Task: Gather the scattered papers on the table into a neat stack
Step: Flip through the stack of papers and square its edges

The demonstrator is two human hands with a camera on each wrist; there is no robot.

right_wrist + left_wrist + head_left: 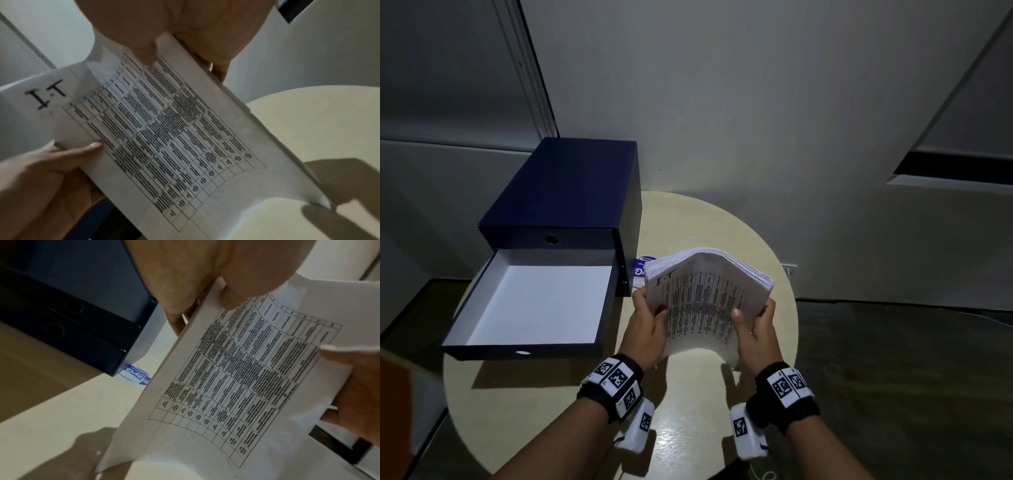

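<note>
A thick stack of printed papers (702, 301) is held up above the round table (688, 428), bowed upward in the middle. Its top sheet shows a dense printed table (236, 373) and a handwritten mark "I.T" (46, 96). My left hand (649, 325) grips the stack's left edge, thumb on top and fingers underneath. My right hand (756, 329) grips the right edge the same way, thumb (144, 50) pressed on the sheet. The stack's near edge hangs just above the tabletop. No loose papers show elsewhere on the table.
A dark blue drawer box (571, 192) stands at the table's left, its lower drawer (534, 308) pulled out and white inside. A blue and white round sticker or label (640, 269) lies behind the stack by the box. White walls lie beyond the table.
</note>
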